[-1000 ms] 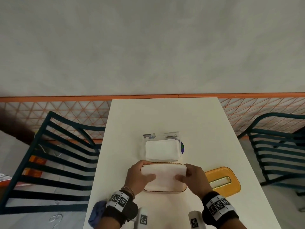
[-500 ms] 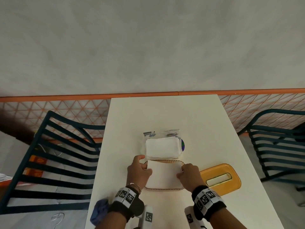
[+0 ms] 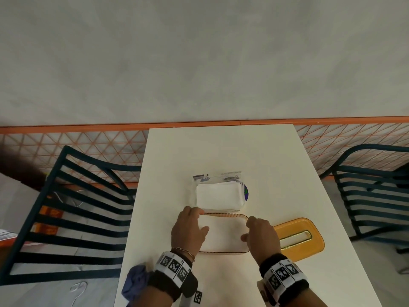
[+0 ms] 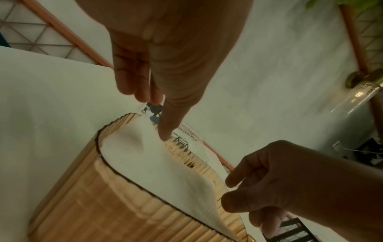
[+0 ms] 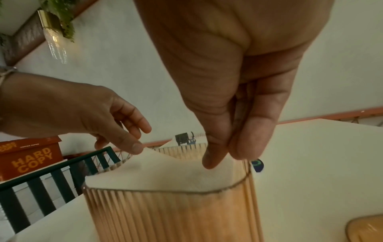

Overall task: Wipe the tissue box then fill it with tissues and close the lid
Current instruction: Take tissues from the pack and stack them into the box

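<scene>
The tissue box (image 3: 223,251) is a ribbed amber see-through tub with no lid on, standing on the white table (image 3: 221,151) right in front of me. A white stack of tissues (image 3: 223,233) lies inside it, its top near the rim. My left hand (image 3: 202,219) is at the box's left end, thumb tip pressing the tissues (image 4: 145,163) at the far corner. At the right end my right hand (image 3: 246,229) has thumb and fingers (image 5: 244,147) straight, pressing the stack (image 5: 165,176) down. The orange slotted lid (image 3: 298,238) lies flat to the right of the box.
An opened plastic pack of white tissues (image 3: 218,194) sits just behind the box. A blue cloth (image 3: 135,284) lies at the table's near left edge. Dark slatted chairs stand on the left (image 3: 66,218) and right (image 3: 371,196). The wall is beyond the table's far edge.
The tissue stack, held over the box by both hands a second ago, has gone down into it. Both hands have shifted to the box's ends and press the stack.
</scene>
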A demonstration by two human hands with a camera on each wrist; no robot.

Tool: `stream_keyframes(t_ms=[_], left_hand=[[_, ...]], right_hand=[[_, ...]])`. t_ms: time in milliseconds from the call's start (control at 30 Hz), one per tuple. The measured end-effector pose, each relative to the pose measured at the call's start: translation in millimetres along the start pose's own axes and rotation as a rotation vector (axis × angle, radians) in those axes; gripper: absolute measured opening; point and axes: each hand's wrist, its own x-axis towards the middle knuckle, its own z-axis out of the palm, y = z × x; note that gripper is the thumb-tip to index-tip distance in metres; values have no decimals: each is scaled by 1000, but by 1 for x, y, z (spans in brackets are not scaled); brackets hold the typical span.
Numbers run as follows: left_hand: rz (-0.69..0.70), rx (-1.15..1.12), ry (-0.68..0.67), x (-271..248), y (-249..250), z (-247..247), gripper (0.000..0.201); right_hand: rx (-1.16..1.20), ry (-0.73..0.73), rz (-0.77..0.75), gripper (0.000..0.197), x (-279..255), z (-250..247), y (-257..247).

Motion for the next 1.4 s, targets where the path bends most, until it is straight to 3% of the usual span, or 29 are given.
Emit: stream_keyframes(t_ms=[167, 300, 433, 533, 600, 700, 833, 1033, 1133, 1400], left_hand=[[253, 222, -272, 3, -8, 13, 51], [251, 270, -328, 5, -9, 17, 51], [182, 131, -212, 16, 5, -2, 32], [46, -21, -88, 46, 16, -15, 24], [-66, -61, -86, 75, 16, -16, 33], [-182, 11, -218, 111, 17, -7, 57], [-251, 123, -335, 139, 14, 13, 76], [-358, 146, -320, 146, 18, 27, 85], [-393, 132, -301, 144, 20, 32, 98], [-449, 112, -314, 138, 24, 40, 104]], right_hand=[[-128, -58, -162, 44, -1, 13, 9], [-143, -52, -171, 41, 1, 17, 10], [35, 70, -80, 29, 1, 9, 11], [220, 156, 35, 25, 6, 0, 17], [322, 74, 108, 25, 11, 1, 22], [434, -56, 163, 15, 17, 2, 31], [465, -73, 181, 13, 22, 4, 34], [441, -114, 190, 24, 25, 7, 34], [430, -127, 200, 23, 26, 6, 34], [424, -147, 203, 24, 28, 3, 30]])
